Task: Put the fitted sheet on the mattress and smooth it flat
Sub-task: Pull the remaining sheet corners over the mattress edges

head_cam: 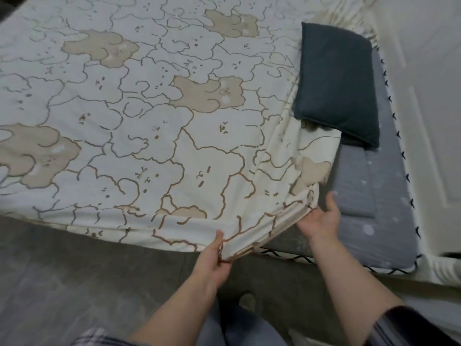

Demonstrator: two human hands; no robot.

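A cream fitted sheet (154, 116) printed with beige and outlined bears covers most of the mattress. Its near right corner is loose and bunched, so a strip of the grey dotted mattress (381, 196) shows along the right side. My left hand (214, 260) pinches the sheet's hem at the front edge. My right hand (321, 218) grips the gathered elastic corner just right of it, above the bare mattress.
A dark blue-grey pillow (336, 83) lies on the right side, partly on the sheet and partly on the bare mattress. A white wall or panel (434, 96) runs close along the right. Grey floor (74, 283) lies in front of the bed, with my legs below.
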